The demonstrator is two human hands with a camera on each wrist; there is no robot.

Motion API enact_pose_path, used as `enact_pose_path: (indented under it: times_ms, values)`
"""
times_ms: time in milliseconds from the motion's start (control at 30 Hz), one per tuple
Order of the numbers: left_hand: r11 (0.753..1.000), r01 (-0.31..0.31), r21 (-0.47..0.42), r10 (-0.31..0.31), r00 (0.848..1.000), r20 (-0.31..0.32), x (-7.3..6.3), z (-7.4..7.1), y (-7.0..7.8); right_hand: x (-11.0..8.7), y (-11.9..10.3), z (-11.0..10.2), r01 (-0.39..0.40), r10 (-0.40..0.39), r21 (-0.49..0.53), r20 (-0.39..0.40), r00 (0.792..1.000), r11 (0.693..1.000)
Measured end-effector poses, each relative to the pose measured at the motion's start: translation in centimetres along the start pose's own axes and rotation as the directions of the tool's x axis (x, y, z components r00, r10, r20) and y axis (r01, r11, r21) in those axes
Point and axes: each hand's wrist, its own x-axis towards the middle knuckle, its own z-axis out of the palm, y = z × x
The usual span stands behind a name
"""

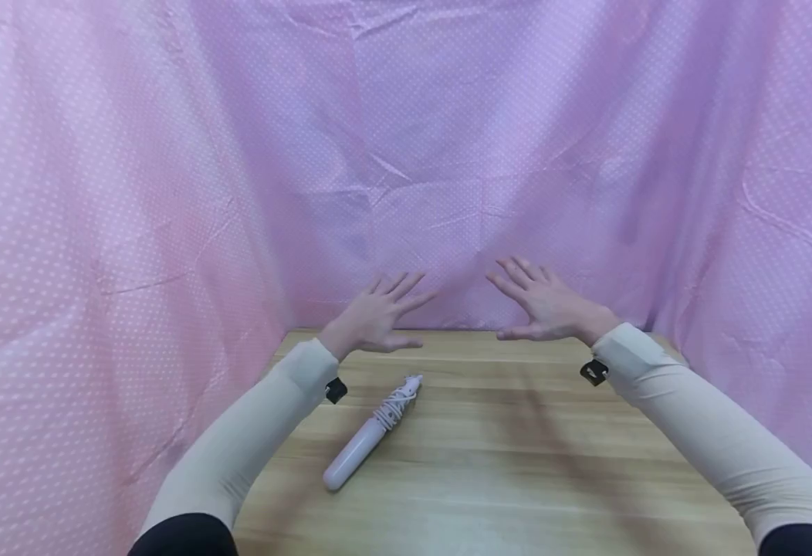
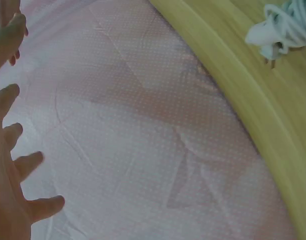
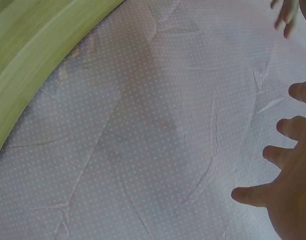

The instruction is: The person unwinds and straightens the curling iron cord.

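Both hands are raised over the far part of the table, fingers spread and holding nothing. In the head view the left hand (image 1: 376,315) is left of centre, its thumb pointing inward. The right hand (image 1: 548,305) mirrors it on the other side, with a gap between the two. Below and nearer than the left hand, a pale, stick-shaped electric appliance (image 1: 359,452) lies slantwise on the wood. Its white cord (image 1: 396,405) is wound round the far end. The left wrist view shows the cord's plug (image 2: 268,44) with its metal pins.
A wooden table (image 1: 517,463) spans the lower middle of the head view. Pink cloth with white dots (image 1: 448,154) hangs behind it and along both sides. A small black device (image 1: 336,390) is worn at the left wrist, another black device (image 1: 593,372) at the right.
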Motion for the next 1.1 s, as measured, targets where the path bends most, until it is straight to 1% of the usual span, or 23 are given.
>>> enact_pose_path:
  times_ms: [67,133,233,267,333,400,433,467,500,533,633,767,867,900,1000,1067,1100]
  values:
    - [0.998,0.032,-0.045,-0.032,0.999,-0.009,-1.0,0.8,0.2,-0.1,0.0,0.1,0.013,-0.013,0.027,0.002,1.000,1.000]
    - [0.991,0.083,-0.100,-0.083,0.997,0.006,-2.4,2.1,0.4,-0.2,0.1,0.5,0.023,-0.023,0.052,0.007,1.000,0.998]
    - [0.966,0.168,-0.197,-0.161,0.986,0.053,-4.8,4.3,1.0,-0.5,0.2,1.3,0.031,-0.031,0.096,-0.001,1.000,0.995]
    - [0.954,0.202,-0.222,-0.191,0.979,0.072,-5.6,5.0,1.3,-0.5,0.3,1.7,0.037,-0.036,0.106,-0.012,0.999,0.994]
    - [0.927,0.273,-0.259,-0.251,0.961,0.112,-7.2,6.3,2.0,-0.8,0.3,2.4,0.051,-0.044,0.135,-0.050,0.998,0.989]
    - [0.892,0.341,-0.296,-0.313,0.939,0.141,-8.6,7.6,2.7,-1.0,0.4,3.3,0.065,-0.049,0.172,-0.094,0.994,0.983]
    - [0.868,0.376,-0.324,-0.343,0.926,0.156,-9.3,8.1,3.2,-1.0,0.3,3.7,0.073,-0.051,0.187,-0.120,0.991,0.980]
    - [0.844,0.413,-0.343,-0.369,0.910,0.188,-9.9,8.5,3.7,-1.1,0.3,4.2,0.077,-0.049,0.203,-0.139,0.989,0.976]
    - [0.821,0.440,-0.363,-0.387,0.897,0.212,-10.5,8.9,4.1,-1.3,0.3,4.6,0.077,-0.042,0.223,-0.155,0.987,0.972]
    - [0.799,0.459,-0.389,-0.397,0.888,0.232,-11.0,9.3,4.6,-1.4,0.2,5.0,0.074,-0.034,0.238,-0.168,0.985,0.968]
    - [0.748,0.497,-0.440,-0.414,0.868,0.276,-12.2,10.4,5.9,-1.6,0.0,5.9,0.063,-0.012,0.275,-0.184,0.983,0.959]
    - [0.730,0.512,-0.453,-0.432,0.859,0.275,-13.3,11.7,7.1,-1.9,-0.2,6.7,0.029,0.023,0.325,-0.154,0.988,0.945]
    - [0.706,0.522,-0.478,-0.447,0.852,0.271,-13.8,12.6,7.8,-2.2,-0.3,7.2,0.015,0.034,0.345,-0.133,0.991,0.938]
    - [0.695,0.527,-0.488,-0.453,0.849,0.272,-13.9,12.9,8.0,-2.3,-0.4,7.4,0.010,0.038,0.353,-0.127,0.991,0.936]
    - [0.650,0.545,-0.529,-0.474,0.835,0.279,-14.2,13.6,8.7,-2.6,-0.4,8.1,0.005,0.046,0.366,-0.131,0.990,0.931]
    - [0.623,0.564,-0.542,-0.496,0.821,0.283,-14.4,13.9,9.2,-2.7,-0.4,8.7,0.004,0.050,0.369,-0.136,0.989,0.929]
    - [0.615,0.574,-0.541,-0.510,0.813,0.283,-14.6,14.1,9.4,-2.8,-0.4,8.9,0.004,0.051,0.368,-0.138,0.989,0.930]
